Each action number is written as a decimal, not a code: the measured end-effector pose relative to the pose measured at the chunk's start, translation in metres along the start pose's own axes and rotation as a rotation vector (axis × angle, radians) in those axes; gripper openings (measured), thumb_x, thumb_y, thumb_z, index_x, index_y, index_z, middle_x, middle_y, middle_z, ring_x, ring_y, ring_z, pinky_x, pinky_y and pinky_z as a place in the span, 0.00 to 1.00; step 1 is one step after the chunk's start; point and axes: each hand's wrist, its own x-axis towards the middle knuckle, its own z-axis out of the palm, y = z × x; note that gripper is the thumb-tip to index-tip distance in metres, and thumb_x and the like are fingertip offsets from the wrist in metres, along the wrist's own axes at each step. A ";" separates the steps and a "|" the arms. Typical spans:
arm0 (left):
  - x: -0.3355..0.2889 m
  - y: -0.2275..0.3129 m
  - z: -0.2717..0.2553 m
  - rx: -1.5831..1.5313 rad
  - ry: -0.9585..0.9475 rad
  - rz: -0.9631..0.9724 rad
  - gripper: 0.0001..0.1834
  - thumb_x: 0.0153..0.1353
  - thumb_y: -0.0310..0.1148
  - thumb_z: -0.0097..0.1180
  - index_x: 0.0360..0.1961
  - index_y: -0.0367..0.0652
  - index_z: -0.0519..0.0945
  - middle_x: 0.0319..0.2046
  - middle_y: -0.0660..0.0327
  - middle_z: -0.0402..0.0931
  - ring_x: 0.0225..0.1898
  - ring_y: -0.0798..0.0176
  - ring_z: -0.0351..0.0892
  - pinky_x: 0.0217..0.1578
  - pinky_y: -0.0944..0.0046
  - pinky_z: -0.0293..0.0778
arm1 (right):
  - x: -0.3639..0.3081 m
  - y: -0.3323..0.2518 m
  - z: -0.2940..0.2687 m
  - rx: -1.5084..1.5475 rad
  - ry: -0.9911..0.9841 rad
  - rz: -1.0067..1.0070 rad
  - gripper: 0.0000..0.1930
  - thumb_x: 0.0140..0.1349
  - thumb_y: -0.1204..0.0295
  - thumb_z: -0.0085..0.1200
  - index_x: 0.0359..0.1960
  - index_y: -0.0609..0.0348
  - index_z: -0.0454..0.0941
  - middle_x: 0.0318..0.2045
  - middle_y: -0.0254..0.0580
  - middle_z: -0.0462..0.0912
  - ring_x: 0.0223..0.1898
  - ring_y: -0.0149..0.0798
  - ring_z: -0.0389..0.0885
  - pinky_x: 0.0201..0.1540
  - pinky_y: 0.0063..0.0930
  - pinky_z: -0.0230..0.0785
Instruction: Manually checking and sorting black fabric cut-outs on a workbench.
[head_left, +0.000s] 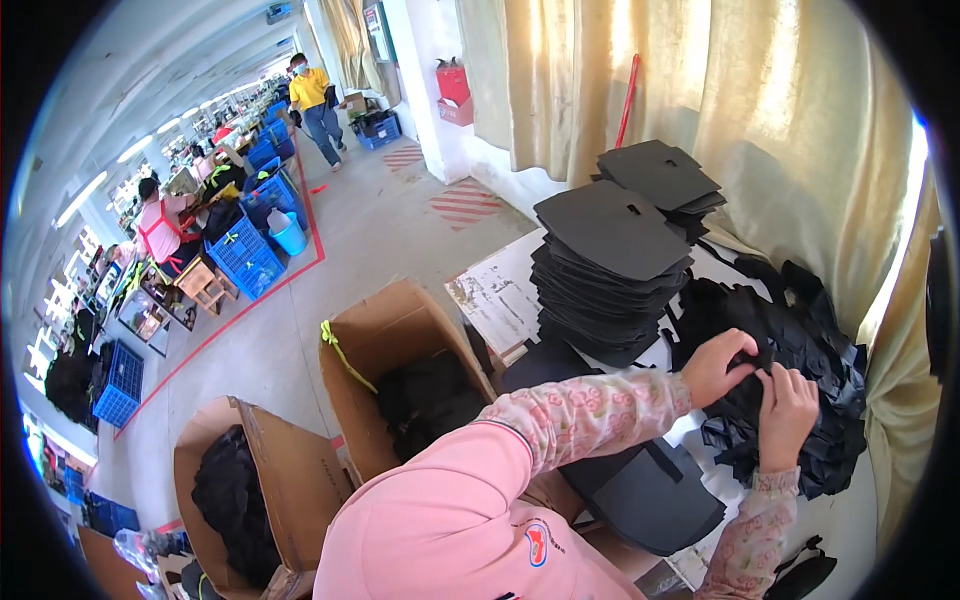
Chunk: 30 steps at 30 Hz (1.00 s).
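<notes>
Close together over the heap of black fabric pieces (815, 330), both hands are closed with fingertips nearly meeting. My left hand (718, 368) pinches a piece of black fabric (762, 358), and my right hand (787, 415) grips the same dark cloth just to its right. The held piece blends into the heap behind, so its outline cannot be made out. In front of my body lies a flat black panel with a rounded edge (655, 500). Beyond my left forearm rises a tall stack of black panels (610, 270), each with a small slot.
A second panel stack (660, 175) stands behind on the white table (495, 290). To the left are two cardboard boxes (365, 325) (285, 480) holding black material. Curtains (800, 130) hang along the far right. A person in yellow (312, 92) is in the aisle; others sit among blue crates (243, 258).
</notes>
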 end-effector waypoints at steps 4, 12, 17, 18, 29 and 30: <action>0.026 0.002 -0.020 0.192 0.112 0.263 0.09 0.52 0.25 0.64 0.34 0.43 0.77 0.32 0.59 0.76 0.37 0.53 0.76 0.39 0.59 0.72 | 0.008 0.009 -0.016 -0.115 0.026 -0.049 0.06 0.60 0.72 0.59 0.37 0.59 0.80 0.31 0.40 0.79 0.35 0.43 0.77 0.41 0.36 0.67; 0.039 0.015 -0.033 0.238 0.114 0.369 0.13 0.50 0.31 0.65 0.37 0.45 0.76 0.38 0.58 0.76 0.43 0.49 0.73 0.45 0.52 0.66 | 0.010 0.012 -0.033 -0.078 0.083 0.039 0.06 0.63 0.78 0.52 0.41 0.60 0.76 0.35 0.43 0.79 0.40 0.46 0.77 0.47 0.38 0.68; 0.016 0.036 -0.017 0.281 -0.082 0.401 0.27 0.45 0.40 0.69 0.47 0.46 0.74 0.52 0.54 0.69 0.57 0.48 0.67 0.59 0.46 0.58 | -0.002 -0.013 -0.026 0.319 -0.012 0.215 0.07 0.65 0.79 0.47 0.43 0.65 0.74 0.37 0.52 0.79 0.37 0.54 0.80 0.42 0.37 0.72; 0.015 0.036 -0.016 0.324 -0.077 0.414 0.23 0.45 0.35 0.68 0.44 0.47 0.75 0.49 0.56 0.71 0.55 0.49 0.68 0.58 0.47 0.59 | -0.004 -0.020 -0.024 0.308 -0.007 0.184 0.07 0.66 0.79 0.47 0.44 0.64 0.74 0.37 0.53 0.80 0.37 0.53 0.81 0.40 0.37 0.73; 0.010 0.001 -0.027 0.376 -0.059 0.394 0.19 0.36 0.24 0.63 0.34 0.49 0.76 0.36 0.61 0.74 0.44 0.51 0.73 0.51 0.50 0.62 | -0.037 -0.050 -0.045 0.470 -0.184 0.234 0.06 0.59 0.81 0.59 0.36 0.66 0.76 0.30 0.52 0.80 0.29 0.54 0.80 0.33 0.36 0.72; 0.003 -0.004 -0.026 0.362 -0.130 0.399 0.20 0.35 0.24 0.63 0.35 0.49 0.76 0.36 0.61 0.74 0.44 0.51 0.73 0.52 0.50 0.62 | -0.038 -0.055 -0.046 0.500 -0.221 0.244 0.06 0.58 0.81 0.59 0.35 0.66 0.75 0.30 0.52 0.80 0.29 0.54 0.80 0.32 0.35 0.72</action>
